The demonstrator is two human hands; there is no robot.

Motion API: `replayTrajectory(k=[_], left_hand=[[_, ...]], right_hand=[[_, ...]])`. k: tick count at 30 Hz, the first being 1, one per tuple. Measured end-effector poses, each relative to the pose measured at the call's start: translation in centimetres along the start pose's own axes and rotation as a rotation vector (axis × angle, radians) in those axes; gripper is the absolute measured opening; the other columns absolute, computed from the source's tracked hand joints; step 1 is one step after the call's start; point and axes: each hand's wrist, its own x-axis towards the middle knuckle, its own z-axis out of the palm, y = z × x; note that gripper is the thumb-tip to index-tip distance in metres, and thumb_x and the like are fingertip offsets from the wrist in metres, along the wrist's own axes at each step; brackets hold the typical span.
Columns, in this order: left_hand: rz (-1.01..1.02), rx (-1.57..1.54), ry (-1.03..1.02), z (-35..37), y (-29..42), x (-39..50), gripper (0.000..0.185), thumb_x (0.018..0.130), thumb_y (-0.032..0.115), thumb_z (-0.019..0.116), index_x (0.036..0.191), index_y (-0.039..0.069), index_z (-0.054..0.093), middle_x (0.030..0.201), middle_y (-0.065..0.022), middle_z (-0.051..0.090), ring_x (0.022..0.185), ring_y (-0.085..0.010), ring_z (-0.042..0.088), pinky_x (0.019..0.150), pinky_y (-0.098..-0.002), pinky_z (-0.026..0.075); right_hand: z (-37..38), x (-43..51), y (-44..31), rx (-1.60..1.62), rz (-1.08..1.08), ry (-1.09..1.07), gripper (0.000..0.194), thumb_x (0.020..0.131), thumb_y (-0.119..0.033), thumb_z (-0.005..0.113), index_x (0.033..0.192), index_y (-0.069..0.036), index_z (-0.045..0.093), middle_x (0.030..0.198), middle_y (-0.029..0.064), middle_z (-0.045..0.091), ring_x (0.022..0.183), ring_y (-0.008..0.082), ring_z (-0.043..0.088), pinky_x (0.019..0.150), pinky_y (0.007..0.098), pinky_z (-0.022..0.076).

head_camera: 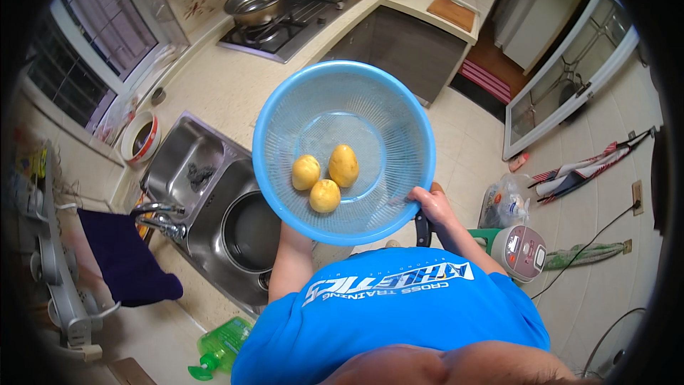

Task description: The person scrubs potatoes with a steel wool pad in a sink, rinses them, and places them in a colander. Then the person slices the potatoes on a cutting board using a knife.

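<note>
A light-blue plastic colander [342, 72] is held up in front of my chest. Inside it, towards the lower left, lie three peeled potatoes [325, 196]. My right hand [432, 204] grips the colander's right rim, thumb over the edge. Just below that hand hangs a black riveted handle [423, 229], like a knife's; whether I hold it too is unclear. My left forearm [293, 262] runs up under the colander, which hides my left hand.
At left is a double steel sink [206, 208] with a dark round pan [247, 231] and a faucet [163, 219]. Beyond the colander stands a gas stove [299, 27] bearing pots. A rice cooker [518, 254] and a plastic bag [505, 203] are at right, near an open glazed door [569, 75].
</note>
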Motion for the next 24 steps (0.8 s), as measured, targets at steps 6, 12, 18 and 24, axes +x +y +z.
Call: replayTrajectory(k=[6,12,18,24], left_hand=[[0.022,0.114,0.110,-1.9,-4.9,5.0,0.045,0.095,0.036,0.045,0.129,0.006,0.044,0.116,-0.0138,0.055,0.106,-0.0262,0.055,0.090,-0.0387,0.048],[0.123,0.231,0.257,-2.4,-9.8,11.4,0.045,0.095,0.035,0.046,0.129,0.006,0.043,0.113,-0.0152,0.056,0.103,-0.0266,0.056,0.088,-0.0380,0.049],[-0.199,0.256,-0.052,-3.8,-11.0,18.1,0.039,0.095,0.026,0.049,0.127,0.004,0.044,0.111,-0.0154,0.057,0.101,-0.0260,0.059,0.087,-0.0368,0.051],[0.149,0.523,0.264,-3.9,-15.1,28.2,0.019,0.091,0.005,0.054,0.109,0.000,0.050,0.102,-0.0116,0.060,0.089,-0.0204,0.062,0.078,-0.0336,0.054]], right_hand=[[-2.6,3.7,-0.4,0.086,0.009,0.026,0.032,0.075,-0.019,0.057,0.095,0.007,0.057,0.072,0.0113,0.059,0.058,0.0162,0.055,0.053,0.0292,0.0478],[-10.5,11.3,0.4,0.130,-0.085,0.143,0.027,0.074,-0.014,0.055,0.092,0.006,0.057,0.071,0.0083,0.059,0.057,0.0147,0.056,0.053,0.0284,0.0478],[-19.6,16.7,-0.6,0.122,-0.224,0.205,0.028,0.075,-0.012,0.053,0.097,0.005,0.055,0.075,0.0085,0.060,0.058,0.0140,0.057,0.053,0.0279,0.0486],[-28.3,20.7,-2.9,0.173,-0.107,0.272,0.030,0.077,-0.011,0.054,0.103,0.004,0.053,0.077,0.0089,0.061,0.060,0.0142,0.058,0.054,0.0279,0.0492]])
